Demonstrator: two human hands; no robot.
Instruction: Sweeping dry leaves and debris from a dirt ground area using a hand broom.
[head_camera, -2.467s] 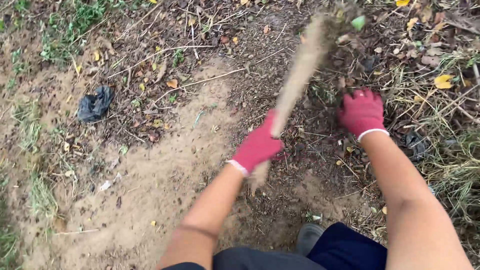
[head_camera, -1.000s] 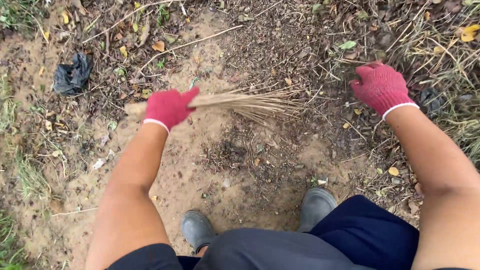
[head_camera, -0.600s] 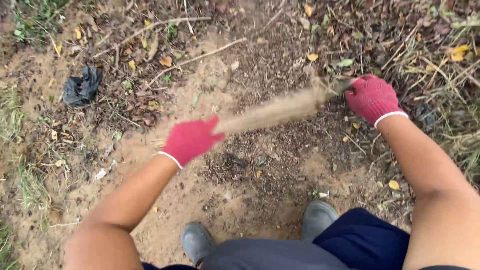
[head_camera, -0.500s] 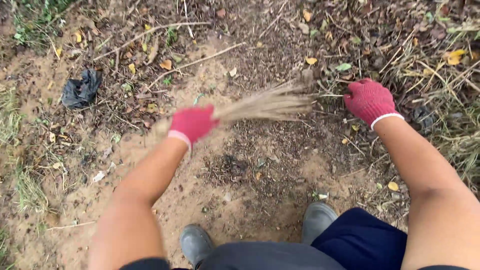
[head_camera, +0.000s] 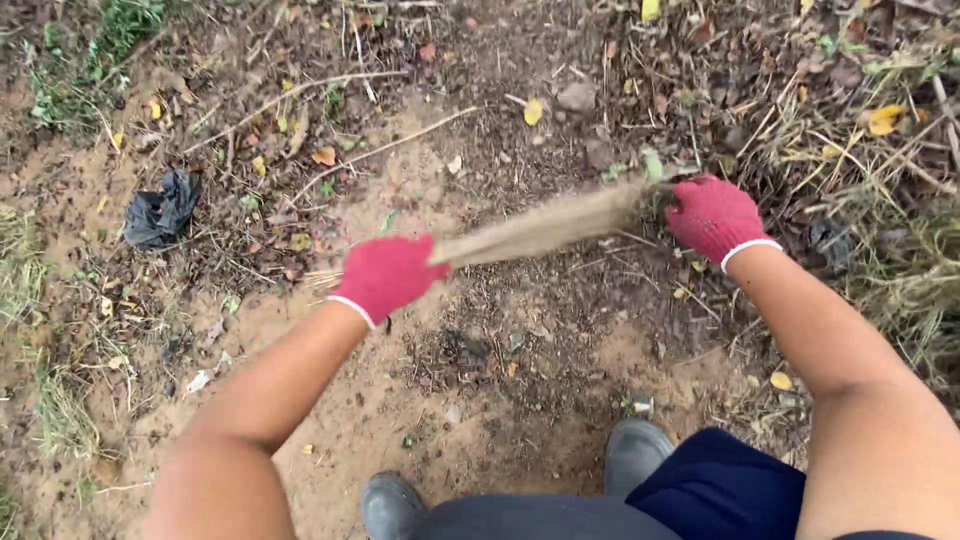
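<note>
My left hand (head_camera: 388, 275), in a red glove, grips the handle end of a bundle of thin dry sticks, a hand broom (head_camera: 545, 225). The broom is blurred and stretches to the right over bare soil towards my right hand (head_camera: 715, 215). That hand, also in a red glove, is closed into a fist beside the broom's tip, at the edge of dry grass and leaf litter. I cannot see anything held in it.
A crumpled black plastic scrap (head_camera: 160, 210) lies on the ground at the left. Fallen yellow leaves (head_camera: 884, 119), twigs and dry grass cover the top and right. My two grey shoes (head_camera: 632, 455) stand on sandy soil at the bottom.
The broom has been swinging back and forth over the soil, and now points right towards my right hand. My left hand has shifted a little to the right.
</note>
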